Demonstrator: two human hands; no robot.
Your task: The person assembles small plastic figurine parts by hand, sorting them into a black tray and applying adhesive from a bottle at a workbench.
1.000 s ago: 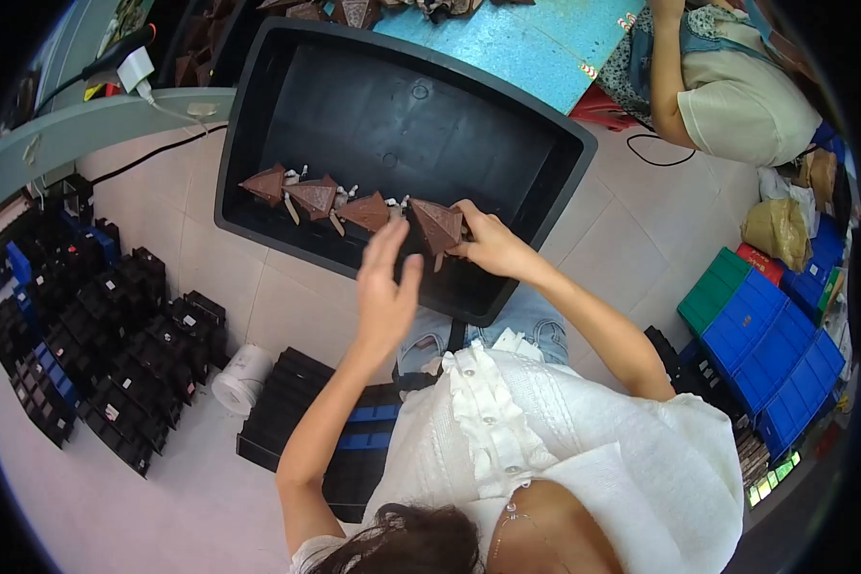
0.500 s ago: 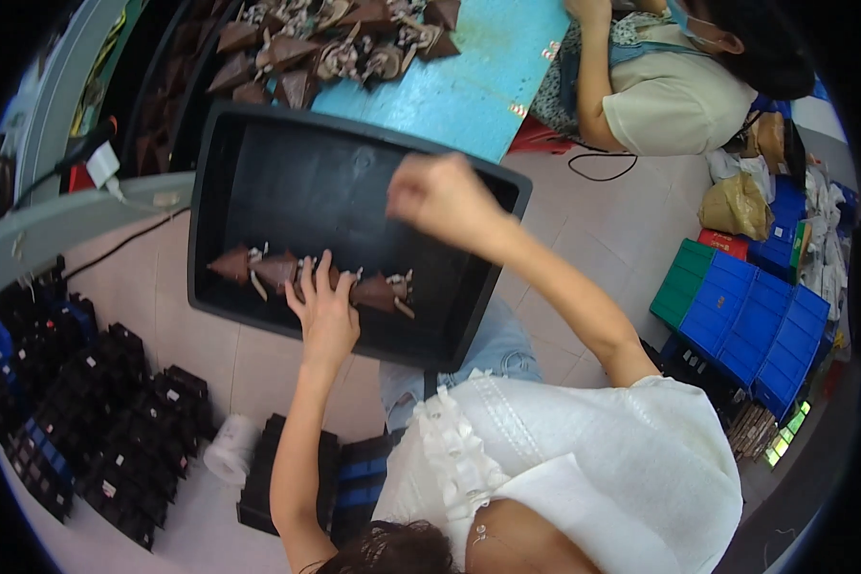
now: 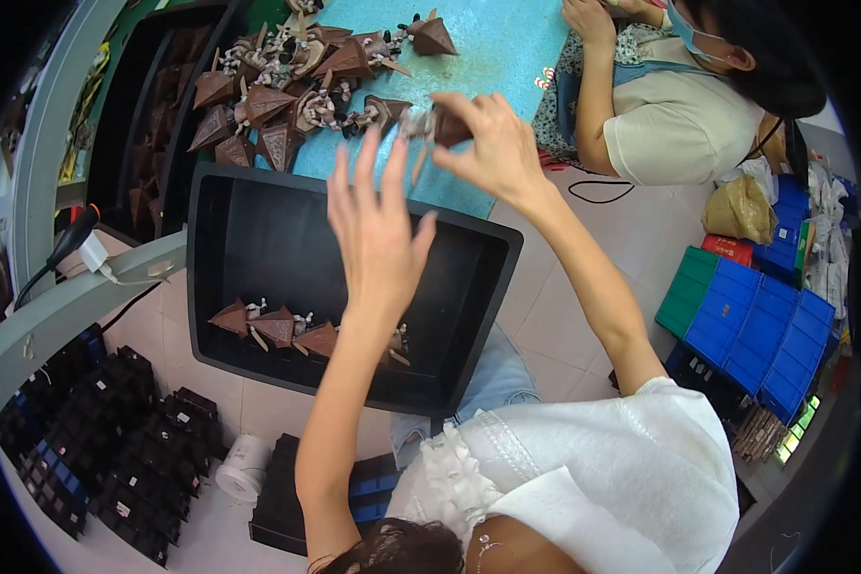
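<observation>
My right hand point(image 3: 500, 151) is over the blue table point(image 3: 483, 86), its fingers around a small figurine point(image 3: 452, 128) with a brown pointed part and a pale, blurred end. My left hand point(image 3: 381, 249) reaches across the far rim of a black tray point(image 3: 258, 182), fingers spread, with nothing visible in it. Its fingertips are close to the held figurine's pale end; contact cannot be made out. Along the tray's near side lies a row of similar brown figurines point(image 3: 275, 327), partly covered by my left forearm. A heap of these figurines point(image 3: 268, 103) rests on the table just beyond the tray.
Across the table at the right sits a person point(image 3: 679, 115) in a mask. A grey metal bar point(image 3: 86, 297) with a white plug runs by the tray's left side. Black bins point(image 3: 115, 450) stand on the floor at left, blue crates point(image 3: 756, 316) at right.
My left hand has left the row in the tray and moved up and right. My right hand has gone farther away, over the table, and now holds a figurine. The tray appears lower in view.
</observation>
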